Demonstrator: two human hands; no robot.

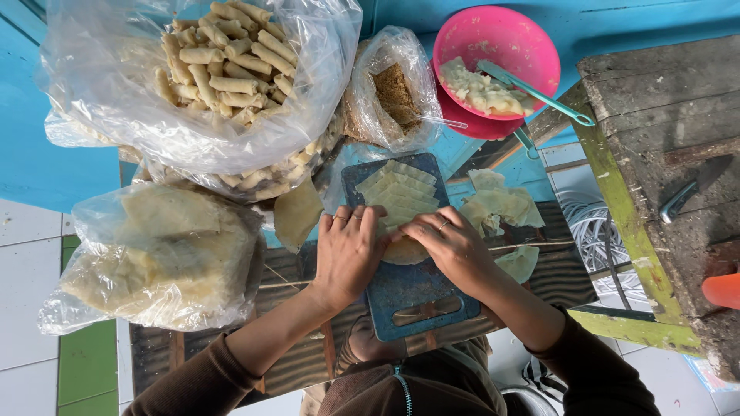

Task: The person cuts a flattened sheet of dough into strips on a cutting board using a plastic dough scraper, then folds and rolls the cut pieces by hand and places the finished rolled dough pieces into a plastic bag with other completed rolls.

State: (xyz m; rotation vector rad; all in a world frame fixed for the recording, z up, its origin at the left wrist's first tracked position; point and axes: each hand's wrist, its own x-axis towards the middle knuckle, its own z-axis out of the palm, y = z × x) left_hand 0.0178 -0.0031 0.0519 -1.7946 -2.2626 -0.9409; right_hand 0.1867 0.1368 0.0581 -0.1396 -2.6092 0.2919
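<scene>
We are seeing the cutting board [412, 289] lying mid-surface, a wrapper stack [401, 192] sitting on its far end. Both hands, left hand [348, 254] and right hand [451, 245], are resting on a wrapper [406, 251] just before the stack. Bag of rolls [223, 69] is sitting far left, bag of sheets [158, 258] near left, bowl [532, 46] far right.

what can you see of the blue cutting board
The blue cutting board is a worn, rectangular plastic-looking slab with a slot handle at its near end. It lies flat on a dark slatted surface. Pale wrappers are stacked on its far end; both hands, left and right, press a wrapper at its middle.
</scene>
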